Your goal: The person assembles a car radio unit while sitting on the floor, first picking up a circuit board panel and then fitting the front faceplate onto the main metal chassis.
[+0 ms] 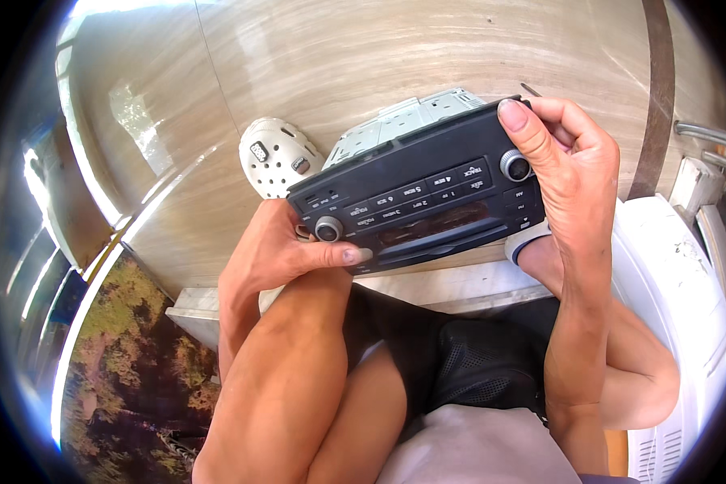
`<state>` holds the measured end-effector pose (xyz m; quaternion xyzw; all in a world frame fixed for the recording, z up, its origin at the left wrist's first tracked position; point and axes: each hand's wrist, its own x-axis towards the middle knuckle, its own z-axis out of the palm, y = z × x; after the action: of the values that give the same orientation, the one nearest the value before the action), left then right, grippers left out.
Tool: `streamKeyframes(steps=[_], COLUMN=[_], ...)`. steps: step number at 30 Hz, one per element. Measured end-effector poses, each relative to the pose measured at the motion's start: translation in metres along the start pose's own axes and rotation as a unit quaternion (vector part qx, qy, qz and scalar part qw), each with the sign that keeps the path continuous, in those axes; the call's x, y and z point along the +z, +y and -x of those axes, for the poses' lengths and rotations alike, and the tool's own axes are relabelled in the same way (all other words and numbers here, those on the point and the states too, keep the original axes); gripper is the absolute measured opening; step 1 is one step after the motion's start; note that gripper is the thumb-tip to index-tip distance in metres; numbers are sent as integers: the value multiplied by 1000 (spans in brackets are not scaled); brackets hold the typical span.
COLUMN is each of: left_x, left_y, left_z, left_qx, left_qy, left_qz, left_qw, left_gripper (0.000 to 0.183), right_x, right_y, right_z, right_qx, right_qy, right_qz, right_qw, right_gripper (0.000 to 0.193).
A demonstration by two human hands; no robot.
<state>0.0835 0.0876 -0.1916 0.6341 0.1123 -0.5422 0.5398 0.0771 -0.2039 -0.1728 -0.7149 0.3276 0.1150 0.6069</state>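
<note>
I hold a car radio unit (427, 198) above my knees, its black faceplate turned up toward me, with rows of buttons, two silver knobs and a disc slot. Behind the faceplate juts its pale metal housing (415, 113). My left hand (278, 250) grips the lower left corner, thumb lying along the bottom edge under the left knob. My right hand (561, 173) clasps the right end, one fingertip on the top right corner beside the right knob. A thin dark tip (531, 89) pokes out above my right fingers; what it belongs to is unclear.
My bare legs and black shorts (452, 355) fill the lower middle. A white perforated clog (278, 155) is on my left foot on the beige tiled floor (315, 56). A white appliance or container (678, 298) stands at right, a patterned surface (129, 355) at lower left.
</note>
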Motion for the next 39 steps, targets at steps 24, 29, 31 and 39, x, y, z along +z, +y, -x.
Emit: streamKeyframes(steps=[24,29,31,39], left_x=[-9,-10,-10,-7], left_y=[-16,-19,-21,-27], left_z=[0,-1,-2,-3], left_qx=[25,27,45,57], left_qy=[-30,-33,-38,-12], left_qz=[-3,-40,-35,-39], left_qw=[999,998,998,998], left_gripper=[54,59,60,62], right_x=[-4,-4,-2,-2], right_y=[7,10,9,20], right_z=[2,2,3,2], right_qx=[-14,-18,-23,-26], right_qy=[18,26,27,24], right_qz=[51,50,61,18], right_qw=[998,998,998,999], right_gripper=[29,29,29,27])
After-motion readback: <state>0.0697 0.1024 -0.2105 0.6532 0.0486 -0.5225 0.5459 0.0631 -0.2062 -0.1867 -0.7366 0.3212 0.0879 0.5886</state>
